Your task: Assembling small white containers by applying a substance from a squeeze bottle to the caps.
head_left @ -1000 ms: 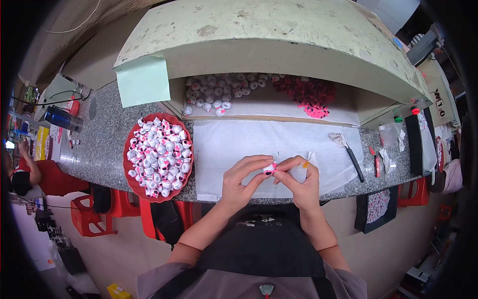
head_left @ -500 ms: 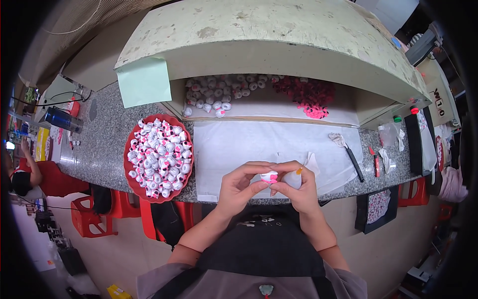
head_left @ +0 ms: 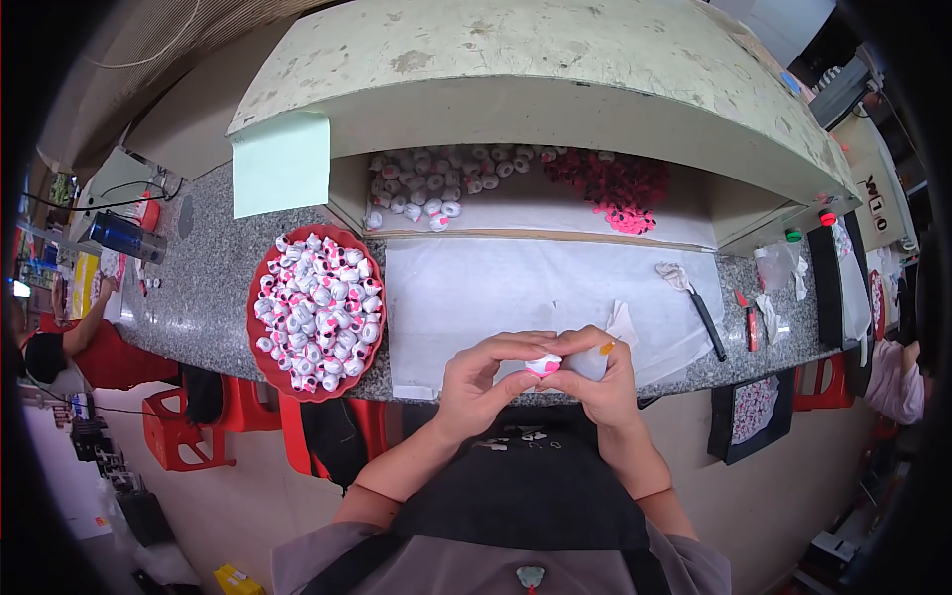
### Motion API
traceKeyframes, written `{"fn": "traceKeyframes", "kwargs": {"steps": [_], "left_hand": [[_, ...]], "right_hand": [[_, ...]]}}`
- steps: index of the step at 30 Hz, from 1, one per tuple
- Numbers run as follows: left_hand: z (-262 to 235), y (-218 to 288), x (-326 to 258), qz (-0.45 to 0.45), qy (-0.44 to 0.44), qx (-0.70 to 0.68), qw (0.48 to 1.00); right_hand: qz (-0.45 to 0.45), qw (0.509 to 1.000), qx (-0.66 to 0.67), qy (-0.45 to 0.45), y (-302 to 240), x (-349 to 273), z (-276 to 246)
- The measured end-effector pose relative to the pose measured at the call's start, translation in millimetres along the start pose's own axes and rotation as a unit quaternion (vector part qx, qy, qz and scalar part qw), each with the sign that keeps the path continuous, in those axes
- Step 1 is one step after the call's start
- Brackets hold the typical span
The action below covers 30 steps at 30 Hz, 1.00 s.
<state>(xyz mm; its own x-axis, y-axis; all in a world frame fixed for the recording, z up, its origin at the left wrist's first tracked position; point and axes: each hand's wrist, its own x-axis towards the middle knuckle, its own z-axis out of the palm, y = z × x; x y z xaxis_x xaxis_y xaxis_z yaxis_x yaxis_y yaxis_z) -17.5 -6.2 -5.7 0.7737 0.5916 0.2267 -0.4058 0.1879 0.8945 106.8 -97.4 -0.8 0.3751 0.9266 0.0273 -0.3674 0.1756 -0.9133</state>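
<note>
Between my two hands, just over the near edge of the bench, is a small white figurine (head_left: 541, 366) with pink parts. The fingertips of my left hand (head_left: 484, 384) pinch it from the left. My right hand (head_left: 605, 385) grips its other side with thumb and index finger. That same hand also has a translucent squeeze bottle (head_left: 587, 364) with an orange-yellow tip tucked in the palm. To the left, a red scalloped tray (head_left: 260, 349) is heaped with similar white and pink figurines (head_left: 319, 307). White paper (head_left: 466, 297) covers the bench beyond my hands.
A shelf unit (head_left: 535, 109) overhangs the bench, with white pieces (head_left: 426, 183) and pink pieces (head_left: 627, 198) underneath. At right lie a black-handled tool (head_left: 706, 325) and a red tube (head_left: 751, 327). Co-workers sit at both sides; red stools (head_left: 183, 431) stand below.
The figurine has tilted between my fingers and sits slightly lower and to the right. My hands shifted a little with it. The co-worker at left moved an arm.
</note>
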Motion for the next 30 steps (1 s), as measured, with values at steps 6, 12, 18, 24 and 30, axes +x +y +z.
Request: {"fn": "traceKeyframes", "kwargs": {"steps": [6, 12, 18, 24, 30], "left_hand": [[2, -5, -2, 0.027, -0.007, 0.008, 1.000], [3, -6, -2, 0.008, 0.007, -0.012, 1.000], [-4, -3, -3, 0.004, 0.000, 0.097, 0.995], [0, -7, -2, 0.067, 0.020, 0.120, 0.990], [-5, -6, -2, 0.025, 0.006, 0.005, 1.000]], "right_hand": [[-0.018, 1.000, -0.008, 0.015, 4, -4, 1], [-0.026, 0.999, -0.035, 0.028, 5, -2, -1], [0.009, 0.997, -0.065, 0.048, -6, -1, 5], [-0.005, 0.998, -0.063, 0.032, -1, -2, 4], [0.018, 0.997, -0.065, 0.036, -2, -1, 7]]}}
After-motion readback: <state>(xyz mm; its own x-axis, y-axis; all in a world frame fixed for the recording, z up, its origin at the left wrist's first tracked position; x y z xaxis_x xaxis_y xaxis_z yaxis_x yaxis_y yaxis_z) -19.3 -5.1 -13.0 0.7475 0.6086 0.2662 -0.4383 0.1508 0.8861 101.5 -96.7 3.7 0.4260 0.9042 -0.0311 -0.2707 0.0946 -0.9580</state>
